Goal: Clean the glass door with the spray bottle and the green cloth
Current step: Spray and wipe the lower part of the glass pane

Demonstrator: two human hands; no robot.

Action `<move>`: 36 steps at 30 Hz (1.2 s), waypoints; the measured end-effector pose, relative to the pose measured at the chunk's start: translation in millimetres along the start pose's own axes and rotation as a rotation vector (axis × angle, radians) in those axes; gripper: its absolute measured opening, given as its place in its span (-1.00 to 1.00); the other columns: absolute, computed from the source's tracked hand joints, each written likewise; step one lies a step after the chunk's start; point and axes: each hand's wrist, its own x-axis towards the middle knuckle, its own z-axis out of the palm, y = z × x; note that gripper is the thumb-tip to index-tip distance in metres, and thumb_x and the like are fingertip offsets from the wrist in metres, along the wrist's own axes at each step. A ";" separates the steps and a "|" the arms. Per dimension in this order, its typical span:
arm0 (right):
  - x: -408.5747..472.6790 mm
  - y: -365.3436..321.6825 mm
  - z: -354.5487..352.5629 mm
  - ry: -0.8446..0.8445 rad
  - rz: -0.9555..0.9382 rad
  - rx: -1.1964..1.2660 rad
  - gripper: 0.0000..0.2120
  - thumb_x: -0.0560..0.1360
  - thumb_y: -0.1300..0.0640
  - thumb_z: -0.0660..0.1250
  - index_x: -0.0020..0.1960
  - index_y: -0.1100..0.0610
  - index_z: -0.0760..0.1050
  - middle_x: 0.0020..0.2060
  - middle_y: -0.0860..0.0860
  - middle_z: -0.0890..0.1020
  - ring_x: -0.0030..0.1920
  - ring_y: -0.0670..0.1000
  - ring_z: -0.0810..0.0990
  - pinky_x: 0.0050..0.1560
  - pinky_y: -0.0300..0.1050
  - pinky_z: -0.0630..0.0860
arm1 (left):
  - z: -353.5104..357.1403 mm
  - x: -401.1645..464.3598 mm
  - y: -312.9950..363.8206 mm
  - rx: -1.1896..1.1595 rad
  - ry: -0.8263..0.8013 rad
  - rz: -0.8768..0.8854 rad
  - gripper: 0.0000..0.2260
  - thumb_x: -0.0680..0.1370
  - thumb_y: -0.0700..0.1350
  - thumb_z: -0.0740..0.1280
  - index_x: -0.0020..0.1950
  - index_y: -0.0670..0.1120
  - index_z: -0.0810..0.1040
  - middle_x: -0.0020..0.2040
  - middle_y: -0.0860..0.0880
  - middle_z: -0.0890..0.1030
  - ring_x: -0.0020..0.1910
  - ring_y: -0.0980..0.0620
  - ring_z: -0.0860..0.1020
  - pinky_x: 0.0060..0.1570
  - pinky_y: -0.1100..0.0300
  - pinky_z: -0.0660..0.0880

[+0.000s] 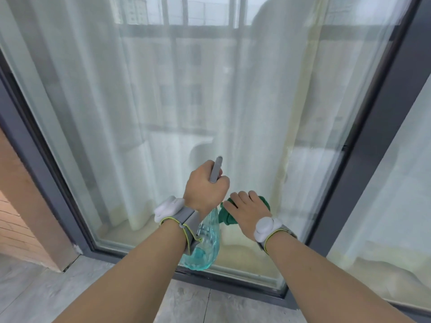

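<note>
- Gripping the spray bottle [207, 243] by its grey head, your left hand [205, 187] had its fingers curled round the neck, with the nozzle pointing up and forward at the pane
- You held the green cloth [229, 212] bunched under your right hand [248, 209], fingers spread over it and curled at the tips, low down and close against the glass door [186, 101]; whether the cloth actually touched the pane could not be told
- Your two hands sat just beside each other, the bottle's clear teal body hanging below your left wrist and partly hidden by the wrist strap [186, 220]
- You could judge the bottle as light plastic with only a little liquid pooled at the bottom, so it probably swung easily; the neck under the trigger looked like the firm place to hold, since the smooth body would likely turn slippery when wet
- You could expect the cloth to be soft and limp, folding to whatever shape your palm gave it; a flat palm over a wad seemed the better hold for wiping
- You faced a stiff, fragile pane in a dark grey frame [363, 159], with pale curtains [81, 89] hanging behind it
- You appeared to be in the lower part of the door, spraying or about to wipe; the upper glass looked not yet reached
</note>
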 end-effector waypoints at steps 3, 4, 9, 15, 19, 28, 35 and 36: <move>5.7 21.7 -1.7 0.078 0.051 0.008 -0.42 0.12 0.21 0.42 0.15 0.06 0.51 -0.08 0.05 0.49 -0.15 0.12 0.42 -0.08 -0.01 0.25 | -6.0 3.1 6.1 -0.055 0.030 -0.013 -0.87 0.47 -0.13 0.30 -0.08 -0.18 0.49 -0.29 0.01 0.47 -0.35 -0.01 0.37 -0.31 0.15 0.35; 8.0 26.9 -1.3 0.093 0.054 0.016 -0.42 0.14 0.22 0.41 0.17 0.05 0.49 -0.07 0.05 0.48 -0.14 0.13 0.42 -0.08 -0.02 0.27 | -8.1 4.9 9.0 -0.073 0.039 -0.015 -0.81 0.42 -0.08 0.27 -0.08 -0.18 0.49 -0.29 0.01 0.47 -0.35 -0.02 0.37 -0.31 0.14 0.36; 9.1 38.9 -9.9 0.279 0.226 0.132 -0.37 0.19 0.18 0.49 0.23 0.07 0.43 -0.06 0.06 0.45 -0.13 0.14 0.42 -0.09 -0.02 0.26 | -15.2 15.1 19.1 -0.137 0.096 -0.001 -0.77 0.35 -0.05 0.22 -0.12 -0.18 0.49 -0.30 0.02 0.46 -0.35 -0.03 0.36 -0.31 0.12 0.35; 28.0 83.9 -61.1 0.560 0.393 0.105 -0.46 0.35 0.03 0.41 0.28 0.13 0.39 0.02 0.13 0.48 -0.07 0.18 0.42 -0.03 0.02 0.31 | -15.8 27.5 29.4 -0.164 0.180 0.049 -0.81 0.36 -0.04 0.24 -0.15 -0.14 0.48 -0.32 0.04 0.46 -0.36 -0.02 0.34 -0.34 0.13 0.34; 36.5 62.7 -52.2 0.624 0.487 0.074 -0.50 0.40 -0.03 0.36 0.28 0.13 0.39 0.01 0.14 0.49 -0.07 0.18 0.42 -0.05 0.05 0.30 | -15.5 20.9 25.6 -0.173 0.189 0.072 -0.83 0.38 -0.07 0.24 -0.14 -0.16 0.46 -0.34 0.03 0.43 -0.37 -0.02 0.32 -0.34 0.09 0.34; 65.0 1.6 -24.8 0.362 0.266 -0.044 -0.37 0.16 0.10 0.49 0.20 0.05 0.39 -0.07 0.05 0.40 -0.12 0.12 0.32 -0.04 0.01 0.24 | -35.7 10.5 15.0 -0.138 0.285 0.006 -0.92 0.47 -0.18 0.28 -0.10 -0.16 0.52 -0.30 0.02 0.48 -0.34 0.01 0.37 -0.31 0.16 0.35; 44.6 40.4 -45.1 0.530 0.453 0.094 -0.49 0.36 0.00 0.43 0.26 0.08 0.39 -0.08 0.08 0.45 -0.14 0.14 0.41 -0.08 0.00 0.34 | -35.5 20.3 32.8 -0.171 0.274 0.039 -0.93 0.50 -0.21 0.29 -0.05 -0.19 0.52 -0.27 -0.01 0.46 -0.33 -0.02 0.35 -0.33 0.14 0.35; 34.9 49.9 -45.4 0.548 0.479 0.104 -0.48 0.37 -0.01 0.42 0.27 0.09 0.39 -0.06 0.09 0.46 -0.13 0.15 0.41 -0.07 0.00 0.34 | -31.1 20.8 35.9 -0.186 0.264 0.042 -0.93 0.51 -0.22 0.29 -0.05 -0.20 0.52 -0.28 -0.01 0.45 -0.33 -0.02 0.34 -0.34 0.13 0.34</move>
